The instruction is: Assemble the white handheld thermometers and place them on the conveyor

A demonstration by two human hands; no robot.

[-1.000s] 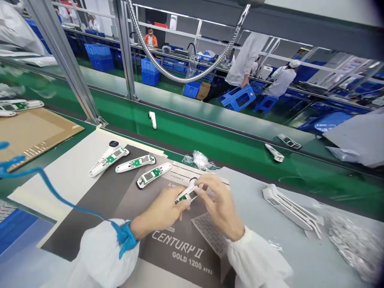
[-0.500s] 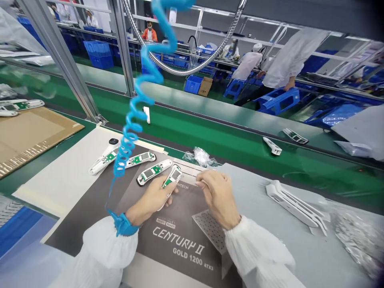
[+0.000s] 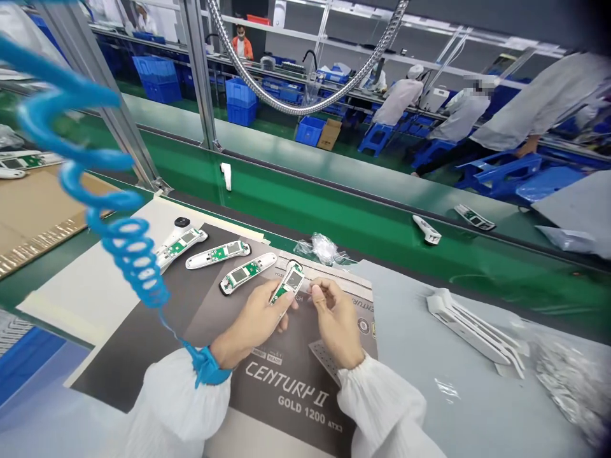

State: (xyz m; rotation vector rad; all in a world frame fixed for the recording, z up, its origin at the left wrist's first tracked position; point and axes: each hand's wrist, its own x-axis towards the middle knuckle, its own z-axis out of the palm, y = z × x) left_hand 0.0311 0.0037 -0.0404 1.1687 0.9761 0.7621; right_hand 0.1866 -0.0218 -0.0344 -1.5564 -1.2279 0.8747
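Observation:
My left hand (image 3: 261, 312) is closed around a white handheld device (image 3: 289, 284) whose open front shows a green circuit board and a small grey screen. Its far end tilts up, away from me. Just to the right, my right hand (image 3: 338, 321) has thumb and fingertips pinched close to the device's edge. What sits in that pinch is too small to make out. Beyond my left hand lie similar open devices: one nearest (image 3: 248, 273), a second device (image 3: 218, 254) behind it, and a third device (image 3: 184, 245) further left, partly behind the blue coil.
A coiled blue cord (image 3: 126, 235) runs to the blue wrist strap (image 3: 210, 367) on my left wrist. Crumpled clear plastic (image 3: 322, 248) lies beyond my hands. White plastic shells (image 3: 475, 331) and a clear bag (image 3: 568, 375) lie right. White parts sit on the green conveyor (image 3: 305, 200).
My left hand and the device have shifted slightly right, and the device faces me more. My right hand has turned, its pinch now nearer the device. The blue coil has swung left across the view.

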